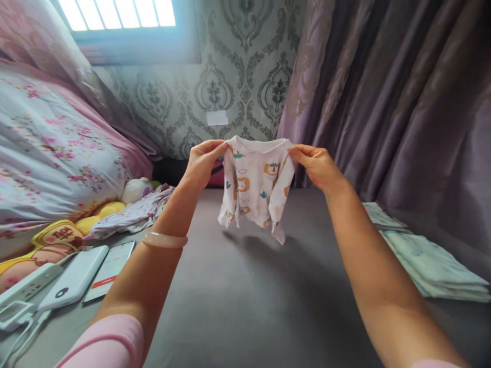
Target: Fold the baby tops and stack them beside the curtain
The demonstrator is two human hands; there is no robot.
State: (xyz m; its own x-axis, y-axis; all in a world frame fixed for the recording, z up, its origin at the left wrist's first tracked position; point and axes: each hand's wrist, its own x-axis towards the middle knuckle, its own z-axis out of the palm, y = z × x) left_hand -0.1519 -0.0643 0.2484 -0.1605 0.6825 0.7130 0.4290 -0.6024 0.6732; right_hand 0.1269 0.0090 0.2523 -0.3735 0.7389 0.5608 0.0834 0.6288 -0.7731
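Note:
A small white long-sleeved baby shirt, printed with orange lions and green plants, hangs in the air between my two hands. My left hand pinches it at one shoulder, beside the neckband. At the other shoulder, my right hand has its thumb and fingers closed on the cloth. Both sleeves dangle down the sides, and the shirt's shadow falls on the grey surface beneath. A pale bangle circles my left wrist.
Folded light-green cloths lie in a stack at the right. On the left are a phone, a white power bank, a power strip with cables, a crumpled garment and soft toys. Purple curtains hang at the right.

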